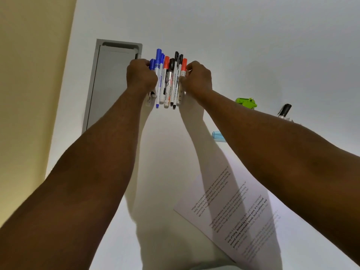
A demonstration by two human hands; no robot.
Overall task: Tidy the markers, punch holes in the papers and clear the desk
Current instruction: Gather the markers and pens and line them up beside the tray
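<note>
The markers point(168, 78) lie in a tight row on the white surface point(253, 45), caps pointing away from the person: blue ones at the left, red and black ones mixed toward the right, just beside a grey recessed panel point(109, 78). From the head view, the left hand point(141, 76) has its fingers curled against the blue end of the row and the right hand point(196, 77) pinches the red-capped one at the other end, so the two hands squeeze the bundle between them. This looks like the tidying step, with the markers being gathered and squared up. The printed papers point(233, 217) lie nearer the person, well apart from the bundle and seemingly unpunched, and a green object point(246, 103), perhaps the punch, sits to the right with a stray black-capped marker point(284, 111) beyond it. The next move probably calls for setting the row straight, fetching the stray one, then turning to the papers.
</note>
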